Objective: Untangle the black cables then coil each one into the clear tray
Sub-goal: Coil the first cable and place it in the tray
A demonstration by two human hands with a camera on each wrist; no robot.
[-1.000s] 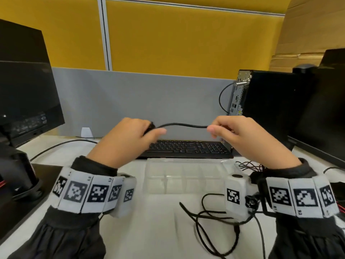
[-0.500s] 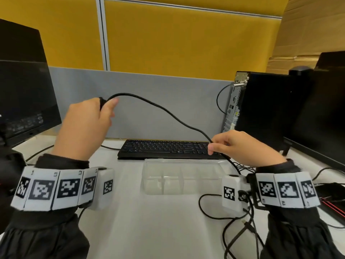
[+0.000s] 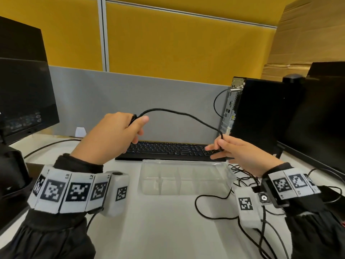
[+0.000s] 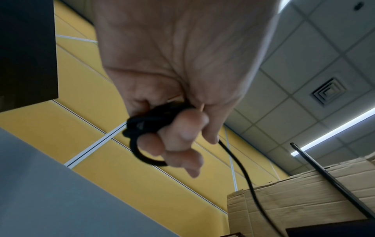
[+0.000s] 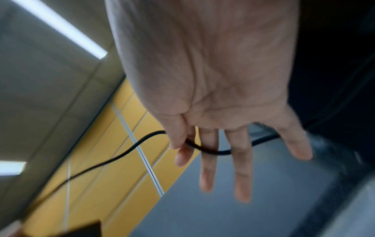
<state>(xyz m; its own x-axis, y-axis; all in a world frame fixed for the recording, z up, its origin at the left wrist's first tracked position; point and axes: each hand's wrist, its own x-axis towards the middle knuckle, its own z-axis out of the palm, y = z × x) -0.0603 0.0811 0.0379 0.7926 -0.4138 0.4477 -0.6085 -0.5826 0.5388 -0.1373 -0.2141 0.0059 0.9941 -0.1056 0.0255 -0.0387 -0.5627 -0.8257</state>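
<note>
A black cable (image 3: 179, 114) arcs in the air between both hands above the keyboard. My left hand (image 3: 119, 131) grips a small coil of that cable (image 4: 148, 125), fingers curled round its loops. My right hand (image 3: 224, 146) pinches the cable (image 5: 194, 145) between thumb and forefinger, the other fingers spread straight. The clear tray (image 3: 184, 176) with dividers sits on the white desk below the hands, nothing visible inside it. More black cable (image 3: 211, 208) lies loose on the desk at the tray's right, running under my right wrist.
A black keyboard (image 3: 168, 148) lies just behind the tray. A dark monitor (image 3: 24, 94) stands at the left, a computer tower (image 3: 261, 118) and another monitor (image 3: 321, 118) at the right. Thin wires (image 3: 240, 172) trail by the tower. Cardboard boxes (image 3: 308, 43) rise at the back right.
My left hand came down and toward the middle from its raised spot at the left. My right hand lifted slightly and spread its fingers. The cable span between them is shorter.
</note>
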